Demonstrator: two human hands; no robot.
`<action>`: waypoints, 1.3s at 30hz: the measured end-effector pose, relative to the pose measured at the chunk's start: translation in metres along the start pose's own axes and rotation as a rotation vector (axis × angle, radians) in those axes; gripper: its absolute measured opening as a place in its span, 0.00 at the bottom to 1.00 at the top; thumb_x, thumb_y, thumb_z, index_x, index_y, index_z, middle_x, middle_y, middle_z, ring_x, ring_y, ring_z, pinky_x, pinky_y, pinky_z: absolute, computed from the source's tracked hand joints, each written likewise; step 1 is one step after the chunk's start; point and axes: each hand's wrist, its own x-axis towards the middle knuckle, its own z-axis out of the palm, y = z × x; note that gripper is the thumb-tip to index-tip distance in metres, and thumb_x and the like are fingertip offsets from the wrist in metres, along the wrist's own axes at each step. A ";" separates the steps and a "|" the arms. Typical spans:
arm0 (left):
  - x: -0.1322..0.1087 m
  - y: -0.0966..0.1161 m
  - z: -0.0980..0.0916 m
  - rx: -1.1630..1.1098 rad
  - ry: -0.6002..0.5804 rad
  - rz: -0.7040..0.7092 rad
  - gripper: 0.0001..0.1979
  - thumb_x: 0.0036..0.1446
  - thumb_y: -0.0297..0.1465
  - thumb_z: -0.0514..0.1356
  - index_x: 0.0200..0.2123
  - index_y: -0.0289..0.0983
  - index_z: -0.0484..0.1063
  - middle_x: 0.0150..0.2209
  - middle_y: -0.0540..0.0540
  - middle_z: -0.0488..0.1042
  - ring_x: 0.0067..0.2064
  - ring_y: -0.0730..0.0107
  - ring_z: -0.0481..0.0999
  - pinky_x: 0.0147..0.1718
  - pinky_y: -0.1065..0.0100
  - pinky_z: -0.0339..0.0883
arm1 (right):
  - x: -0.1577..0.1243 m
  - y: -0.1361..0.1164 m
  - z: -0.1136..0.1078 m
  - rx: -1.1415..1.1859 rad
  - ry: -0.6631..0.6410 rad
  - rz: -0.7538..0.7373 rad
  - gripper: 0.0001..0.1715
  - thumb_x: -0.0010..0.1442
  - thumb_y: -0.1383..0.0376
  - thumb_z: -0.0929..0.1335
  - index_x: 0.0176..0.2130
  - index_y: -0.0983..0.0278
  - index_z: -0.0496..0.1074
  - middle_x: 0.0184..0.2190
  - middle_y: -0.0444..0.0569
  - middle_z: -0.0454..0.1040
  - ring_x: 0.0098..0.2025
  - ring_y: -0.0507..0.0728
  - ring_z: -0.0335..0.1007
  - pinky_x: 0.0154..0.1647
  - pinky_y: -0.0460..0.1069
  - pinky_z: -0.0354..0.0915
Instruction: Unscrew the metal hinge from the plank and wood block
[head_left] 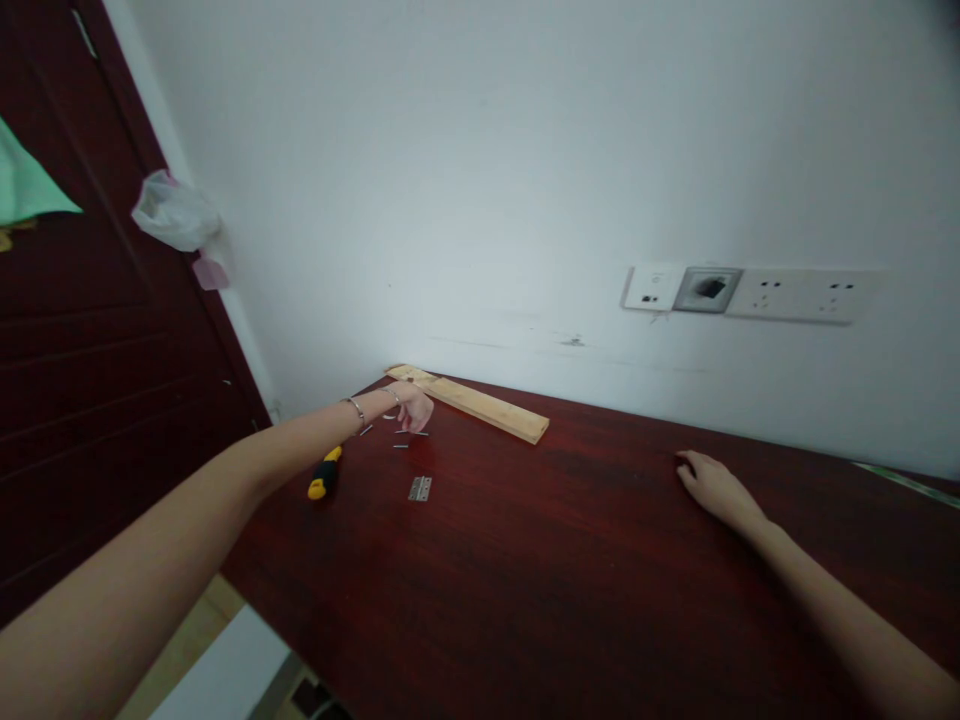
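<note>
My left hand (415,408) reaches over the far left of the dark red table, fingers bent down and drawn together at several thin metal screws or nails (401,446). One thin piece lies right at the fingertips; whether they grip it is too small to see. Just behind this hand is a pale wooden board (487,408), its left part partly covered by the wrist. Nearer to me lie a metal hinge (420,488) and a yellow-and-black tool handle (325,474), whose far end my forearm hides. My right hand (716,485) rests on the table at the right, empty, fingers loosely extended.
The dark red table (525,580) runs along a white wall with sockets (787,295). A flat green-and-white strip (907,483) lies at its right back edge. At the left are a dark door (90,300) and a hanging plastic bag (176,212). A white surface (225,665) stands below the table's left edge.
</note>
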 end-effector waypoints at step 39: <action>0.031 0.088 0.037 0.139 0.602 0.185 0.22 0.54 0.29 0.56 0.53 0.30 0.62 0.50 0.37 0.71 0.49 0.61 0.72 0.47 0.67 0.66 | -0.010 -0.025 -0.019 0.045 -0.003 0.170 0.17 0.66 0.64 0.61 0.51 0.68 0.70 0.51 0.56 0.73 0.52 0.58 0.70 0.55 0.55 0.65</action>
